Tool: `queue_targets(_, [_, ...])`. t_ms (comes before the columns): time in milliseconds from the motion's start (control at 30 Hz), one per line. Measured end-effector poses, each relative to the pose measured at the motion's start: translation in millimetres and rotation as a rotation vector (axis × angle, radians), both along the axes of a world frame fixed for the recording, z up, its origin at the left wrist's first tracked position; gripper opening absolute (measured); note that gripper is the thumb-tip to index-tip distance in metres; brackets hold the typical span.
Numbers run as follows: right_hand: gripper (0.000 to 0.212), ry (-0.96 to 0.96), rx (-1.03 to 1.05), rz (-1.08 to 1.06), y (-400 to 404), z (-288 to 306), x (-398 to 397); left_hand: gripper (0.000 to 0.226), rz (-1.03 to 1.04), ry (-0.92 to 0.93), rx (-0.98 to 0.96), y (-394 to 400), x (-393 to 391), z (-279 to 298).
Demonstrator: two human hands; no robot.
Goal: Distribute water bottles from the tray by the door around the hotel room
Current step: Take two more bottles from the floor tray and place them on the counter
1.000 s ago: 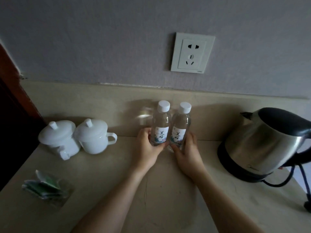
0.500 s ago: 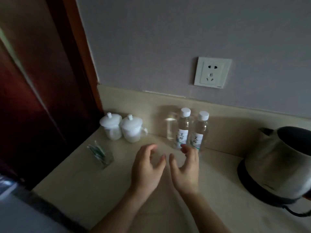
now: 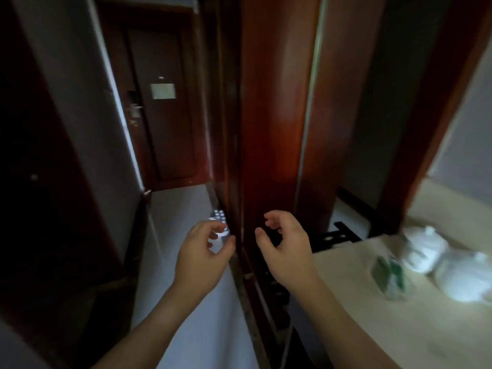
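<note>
Both hands hang in mid-frame with fingers loosely curled and nothing in them: the left hand (image 3: 202, 251) over the pale floor (image 3: 186, 328), the right hand (image 3: 286, 247) before a reddish wooden partition (image 3: 269, 129). Past the left fingers, low by the partition's foot, a cluster of water bottles (image 3: 220, 214) shows white caps, partly hidden by that hand. The room door (image 3: 162, 107) stands upper left. At right, the beige counter (image 3: 372, 315) carries blurred white lidded cups (image 3: 426, 249) and green sachets (image 3: 390, 275).
</note>
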State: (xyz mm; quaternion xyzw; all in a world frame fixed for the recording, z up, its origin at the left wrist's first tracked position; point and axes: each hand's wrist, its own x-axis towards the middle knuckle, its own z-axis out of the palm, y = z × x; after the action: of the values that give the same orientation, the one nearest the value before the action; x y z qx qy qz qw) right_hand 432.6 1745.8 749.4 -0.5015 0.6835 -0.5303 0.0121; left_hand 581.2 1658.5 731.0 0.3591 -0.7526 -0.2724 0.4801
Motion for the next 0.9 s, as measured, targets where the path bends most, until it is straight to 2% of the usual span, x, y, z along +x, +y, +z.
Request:
queue_targets(167, [0.023,-0.072,-0.038,0.070,-98.0,6.3,45.5,0.026,0.147,-0.044,0.052,-77.7,82.6,8.1])
queue_targets(367, [0.028,-0.187,-0.023,0.072,-206.9,2.4,71.3,0.024,0.140,-0.085,0.024,-176.5,123.4,18.8])
queue_targets(667, [0.033,-0.123,0.104,0.148,-354.2,4.4,59.7,0.031,0.053,-0.065,0.073,-322.9,106.9,19.9])
queue_targets(900, [0.038,-0.161,0.105,0.228,-512.9,-10.0,11.0,0.026,0.136,-0.029,0.107,-461.9,59.2,4.3])
